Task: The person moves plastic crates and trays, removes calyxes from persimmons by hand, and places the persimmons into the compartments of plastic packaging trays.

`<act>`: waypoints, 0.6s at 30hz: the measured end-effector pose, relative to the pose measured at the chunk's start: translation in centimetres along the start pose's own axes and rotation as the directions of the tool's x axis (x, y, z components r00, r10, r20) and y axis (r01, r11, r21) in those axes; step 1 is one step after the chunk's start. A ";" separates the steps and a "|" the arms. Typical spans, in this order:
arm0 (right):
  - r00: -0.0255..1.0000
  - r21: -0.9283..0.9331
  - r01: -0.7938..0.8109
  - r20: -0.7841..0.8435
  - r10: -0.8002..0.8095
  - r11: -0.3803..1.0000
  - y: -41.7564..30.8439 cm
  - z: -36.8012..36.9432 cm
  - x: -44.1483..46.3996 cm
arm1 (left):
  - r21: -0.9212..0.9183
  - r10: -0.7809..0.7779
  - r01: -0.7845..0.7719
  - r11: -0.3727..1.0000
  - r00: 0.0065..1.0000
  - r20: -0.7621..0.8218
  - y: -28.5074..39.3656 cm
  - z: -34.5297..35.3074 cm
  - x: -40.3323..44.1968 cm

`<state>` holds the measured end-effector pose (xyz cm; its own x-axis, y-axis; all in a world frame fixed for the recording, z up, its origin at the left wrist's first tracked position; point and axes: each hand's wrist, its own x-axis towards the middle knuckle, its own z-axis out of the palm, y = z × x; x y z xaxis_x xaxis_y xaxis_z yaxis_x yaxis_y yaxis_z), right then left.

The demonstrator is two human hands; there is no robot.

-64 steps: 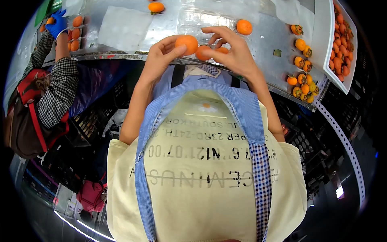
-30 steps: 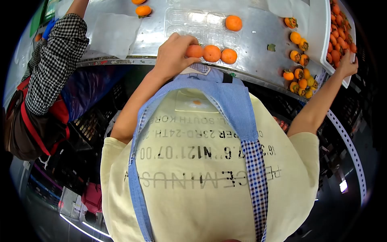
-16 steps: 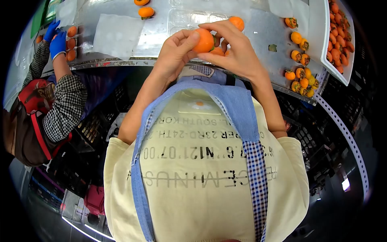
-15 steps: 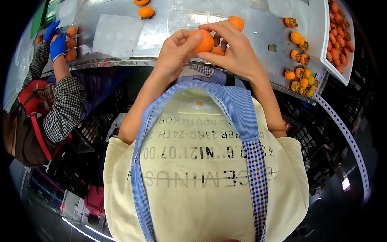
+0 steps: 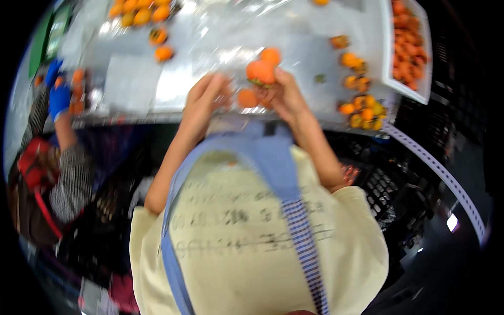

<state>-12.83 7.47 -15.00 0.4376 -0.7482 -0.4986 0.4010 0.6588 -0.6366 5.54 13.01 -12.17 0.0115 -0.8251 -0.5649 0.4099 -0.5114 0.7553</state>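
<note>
An orange persimmon, its green calyx facing down toward me, is held in the fingers of my right hand. My left hand is to the left of it, apart from the fruit, and its fingers are smeared by motion. Below the held fruit, another persimmon sits near the table's front edge, with part of one more beside it behind my right fingers. A further persimmon shows just beyond the held one. The clear plastic tray under them is blurred.
A white crate full of orange fruit stands at the right of the metal table. Loose persimmons lie beside it, and several more at the far left. A co-worker's blue-gloved hand is at the left, near a white sheet.
The view has shifted, so the table appears lower. My left hand has come off the persimmon and moved left; my right hand now holds it alone, calyx turned toward me.
</note>
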 end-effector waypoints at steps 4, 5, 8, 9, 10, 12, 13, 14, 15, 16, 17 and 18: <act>0.905 -0.068 0.394 -0.147 -0.400 0.917 -10.9 -6.6 2.5 | 0.039 -0.006 0.008 0.999 0.999 -0.047 -0.1 -0.7 -0.1; 0.823 -0.176 0.500 -0.209 -0.529 0.848 -14.3 -9.0 3.1 | 0.028 0.014 -0.013 1.000 0.999 -0.052 -0.2 -0.9 -0.1; 0.522 -0.359 0.700 -0.334 -0.785 0.618 -25.0 -17.6 5.6 | 0.006 0.044 -0.043 0.999 0.999 -0.024 -0.6 -1.5 0.3; 0.470 -0.422 0.660 -0.413 -0.780 0.622 -28.2 -18.8 5.6 | 0.002 0.048 -0.047 0.999 0.999 -0.025 -0.6 -1.5 0.4; 0.361 -0.599 0.567 -0.436 -0.824 0.565 -31.3 -21.2 5.9 | -0.001 0.036 -0.036 0.999 0.999 -0.041 -0.5 -1.2 0.4; 0.299 -0.629 0.597 -0.401 -0.866 0.498 -35.4 -26.1 6.9 | 0.014 0.058 -0.058 0.998 0.997 -0.045 -0.5 -1.1 0.5; 0.296 -0.617 0.589 -0.436 -0.850 0.522 -36.3 -27.4 7.1 | 0.020 0.062 -0.061 0.998 0.997 -0.051 -0.7 -1.0 0.5; 0.257 -0.623 0.585 -0.464 -0.848 0.519 -36.5 -28.3 7.6 | 0.054 0.065 -0.061 0.997 0.996 -0.069 -0.5 -0.8 0.4; 0.275 -0.708 0.517 -0.396 -0.876 0.482 -36.2 -28.6 7.6 | 0.080 0.059 -0.051 0.995 0.993 -0.101 -0.7 -0.9 0.5; 0.263 -0.723 0.582 -0.266 -0.927 0.372 -34.0 -25.6 7.4 | 0.083 0.061 -0.052 0.995 0.992 -0.109 -0.6 -0.7 0.4; 0.246 -0.712 0.649 -0.136 -0.960 0.267 -30.8 -21.5 6.9 | 0.086 0.067 -0.056 0.995 0.989 -0.131 -0.7 -0.7 0.3; 0.409 -0.723 0.612 -0.057 -0.911 0.321 -27.2 -18.5 6.3 | 0.078 0.080 -0.071 0.994 0.990 -0.117 -1.1 -1.1 0.5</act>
<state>-35.89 -16.56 -11.72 -0.2319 -0.9107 0.3419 -0.1849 -0.3038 -0.9346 6.12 13.47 -13.67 0.1508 -0.8294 -0.5380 0.3359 -0.4688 0.8169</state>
